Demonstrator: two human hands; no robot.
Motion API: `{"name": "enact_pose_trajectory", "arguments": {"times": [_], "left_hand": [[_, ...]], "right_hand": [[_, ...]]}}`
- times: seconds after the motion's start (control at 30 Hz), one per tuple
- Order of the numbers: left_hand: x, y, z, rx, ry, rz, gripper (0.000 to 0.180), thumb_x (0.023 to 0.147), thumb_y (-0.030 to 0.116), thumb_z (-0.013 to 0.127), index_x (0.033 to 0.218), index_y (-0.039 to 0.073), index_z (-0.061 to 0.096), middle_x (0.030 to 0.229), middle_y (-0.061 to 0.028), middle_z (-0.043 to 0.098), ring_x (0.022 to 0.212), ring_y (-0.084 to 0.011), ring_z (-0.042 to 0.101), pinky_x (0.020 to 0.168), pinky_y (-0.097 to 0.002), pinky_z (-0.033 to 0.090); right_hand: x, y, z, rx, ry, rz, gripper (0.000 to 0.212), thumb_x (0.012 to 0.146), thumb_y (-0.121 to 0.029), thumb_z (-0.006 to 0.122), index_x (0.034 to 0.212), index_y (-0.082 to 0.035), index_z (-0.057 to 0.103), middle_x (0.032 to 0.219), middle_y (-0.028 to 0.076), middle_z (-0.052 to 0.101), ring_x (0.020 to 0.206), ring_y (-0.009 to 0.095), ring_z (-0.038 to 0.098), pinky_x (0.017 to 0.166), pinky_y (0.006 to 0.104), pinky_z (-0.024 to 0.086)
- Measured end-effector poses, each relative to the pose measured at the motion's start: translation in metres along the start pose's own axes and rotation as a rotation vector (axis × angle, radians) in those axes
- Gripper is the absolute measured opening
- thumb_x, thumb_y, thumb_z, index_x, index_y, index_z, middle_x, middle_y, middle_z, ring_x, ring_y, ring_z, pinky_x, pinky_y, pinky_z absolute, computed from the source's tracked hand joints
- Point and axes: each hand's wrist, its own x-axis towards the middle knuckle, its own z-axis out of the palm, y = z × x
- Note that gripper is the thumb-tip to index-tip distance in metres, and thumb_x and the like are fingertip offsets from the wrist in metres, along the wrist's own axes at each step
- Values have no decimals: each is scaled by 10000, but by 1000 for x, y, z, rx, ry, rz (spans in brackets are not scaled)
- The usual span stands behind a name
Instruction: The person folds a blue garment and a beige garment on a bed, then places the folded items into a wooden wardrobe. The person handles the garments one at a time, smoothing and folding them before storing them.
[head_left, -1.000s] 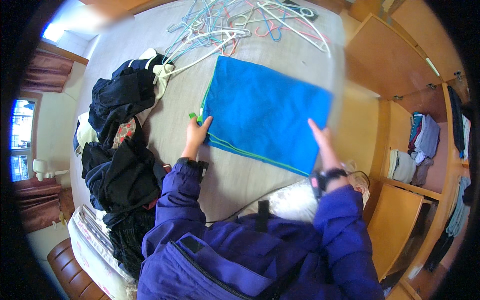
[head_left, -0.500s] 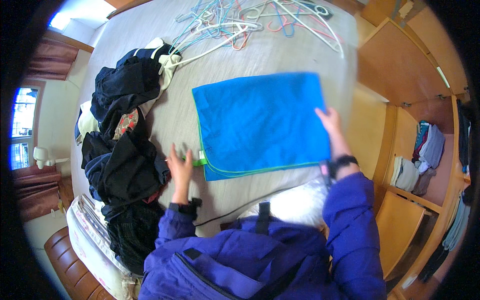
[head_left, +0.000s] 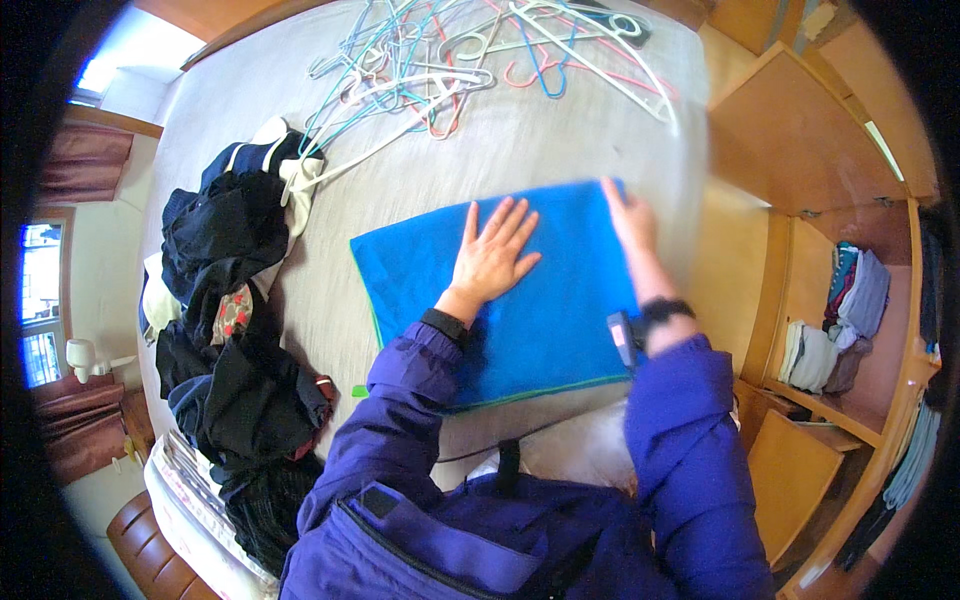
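Under the flat-spread, empty left hand (head_left: 492,258): blue green-edged cloth (head_left: 560,300); right hand (head_left: 632,225) at its edge, openness and grip unclear; uneven pull could wrinkle it.

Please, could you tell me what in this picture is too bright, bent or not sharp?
In the head view, the window is washed out by glare; the bed has bowed edges, and the corners are black; the right hand looks slightly softer than the left hand, spread on the blue cloth.

A bright window (head_left: 42,285) stands left, an open wardrobe (head_left: 800,140) right
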Motion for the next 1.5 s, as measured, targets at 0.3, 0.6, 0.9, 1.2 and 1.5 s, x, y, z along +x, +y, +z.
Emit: {"name": "enact_pose_trajectory", "arguments": {"times": [0.3,0.6,0.9,1.2,1.5], "left_hand": [[-48,-91,-2,78,-55,-338,661,884,512,470,1432,169,329,1491,-108,285,1387,-264,243,1114,-540,84],[-97,-154,7,18,-42,-446,630,931,467,391,1463,164,246,1524,-97,198,1417,-250,143,1103,-567,5],[-99,-155,10,6,-13,-449,645,919,474,415,1458,154,259,1519,-109,205,1415,-261,146,1099,-570,14],[-99,-160,18,-3,1,-454,641,922,503,395,1460,183,257,1528,-91,183,1418,-251,134,1098,-575,3],[-84,-146,-15,70,-238,-527,659,915,460,444,1469,177,225,1532,-105,165,1417,-258,142,1084,-608,53]], "right_hand": [[6,5,25,-391,306,-220,459,867,-530,532,852,-74,582,802,146,664,708,354,645,604,459,502],[-13,-34,29,-273,476,-705,426,855,-318,598,1142,-9,542,1223,193,518,1122,347,503,934,462,386],[-129,-66,127,-442,-218,-1227,671,883,-538,443,1402,-119,373,1468,83,333,1361,217,292,1109,525,137],[-9,23,-5,-791,216,-531,645,940,-507,340,1433,-93,304,1499,100,270,1396,221,223,1101,577,74],[-172,-27,77,-494,-27,-1029,644,889,-494,464,1389,-97,381,1473,95,315,1356,235,290,1090,573,156]]}}
